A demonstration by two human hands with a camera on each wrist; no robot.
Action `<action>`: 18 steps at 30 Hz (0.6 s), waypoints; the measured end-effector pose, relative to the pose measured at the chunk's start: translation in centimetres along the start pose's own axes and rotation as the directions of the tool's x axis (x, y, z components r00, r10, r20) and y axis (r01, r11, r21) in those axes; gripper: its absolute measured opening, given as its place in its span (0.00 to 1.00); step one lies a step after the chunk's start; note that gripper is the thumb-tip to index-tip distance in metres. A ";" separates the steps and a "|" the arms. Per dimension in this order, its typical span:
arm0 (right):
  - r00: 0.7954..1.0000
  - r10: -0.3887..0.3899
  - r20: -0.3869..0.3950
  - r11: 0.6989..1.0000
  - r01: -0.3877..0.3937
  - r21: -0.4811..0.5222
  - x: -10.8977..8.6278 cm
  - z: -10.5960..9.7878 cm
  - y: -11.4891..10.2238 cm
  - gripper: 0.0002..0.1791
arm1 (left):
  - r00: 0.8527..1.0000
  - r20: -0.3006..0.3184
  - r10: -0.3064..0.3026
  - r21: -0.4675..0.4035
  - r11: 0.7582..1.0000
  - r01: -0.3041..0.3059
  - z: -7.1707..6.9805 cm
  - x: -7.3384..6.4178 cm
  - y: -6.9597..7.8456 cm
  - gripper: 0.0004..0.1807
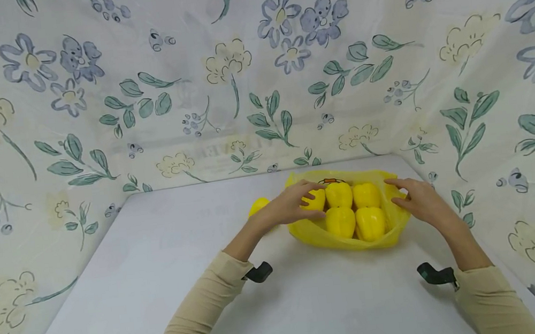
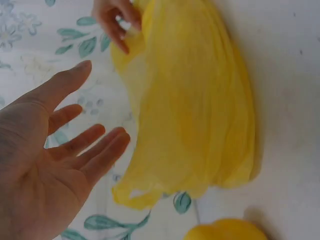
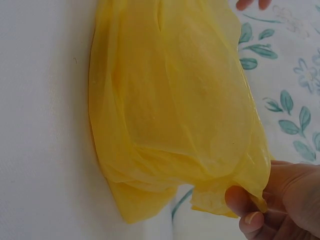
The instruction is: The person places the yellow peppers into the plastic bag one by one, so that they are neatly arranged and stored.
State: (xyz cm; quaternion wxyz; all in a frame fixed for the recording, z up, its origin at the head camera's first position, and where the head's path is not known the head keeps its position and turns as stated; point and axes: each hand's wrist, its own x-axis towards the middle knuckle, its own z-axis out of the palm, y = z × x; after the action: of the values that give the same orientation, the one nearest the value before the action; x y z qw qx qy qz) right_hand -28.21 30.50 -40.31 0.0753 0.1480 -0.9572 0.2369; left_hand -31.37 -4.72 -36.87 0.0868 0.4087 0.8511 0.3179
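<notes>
A thin yellow plastic bag (image 1: 323, 242) stands with its mouth wide, holding several yellow bell peppers (image 1: 341, 223). Over the bag's left side hovers my left hand (image 1: 295, 203), fingers spread and relaxed. In the left wrist view that hand (image 2: 55, 155) has nothing in it and is apart from the bag (image 2: 195, 100). My right hand (image 1: 418, 199) is at the bag's right rim. The right wrist view shows its thumb and fingers (image 3: 238, 199) pinching the bag's edge (image 3: 255, 175). Outside the bag, another yellow pepper (image 1: 258, 205) lies at its left, partly behind my left forearm.
The bag rests on a white table (image 1: 160, 263), near its back right. Floral-patterned cloth (image 1: 185, 116) hangs behind the table and along both sides. A small orange and black mark (image 1: 330, 181) shows near the bag's back rim.
</notes>
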 end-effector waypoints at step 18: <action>1.000 0.004 0.010 1.000 -0.004 -0.004 0.1 0.0 -0.1 0.27 | 0.959 -0.259 -0.115 0.024 0.992 0.126 -5.8 -8.6 -6.5 0.34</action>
State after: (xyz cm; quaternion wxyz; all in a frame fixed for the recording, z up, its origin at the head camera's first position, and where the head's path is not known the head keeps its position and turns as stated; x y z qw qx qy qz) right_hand -28.25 30.42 -40.31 0.0705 0.1471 -0.9584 0.2342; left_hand -32.31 -16.97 -37.29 -0.0133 0.3129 0.8847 0.3453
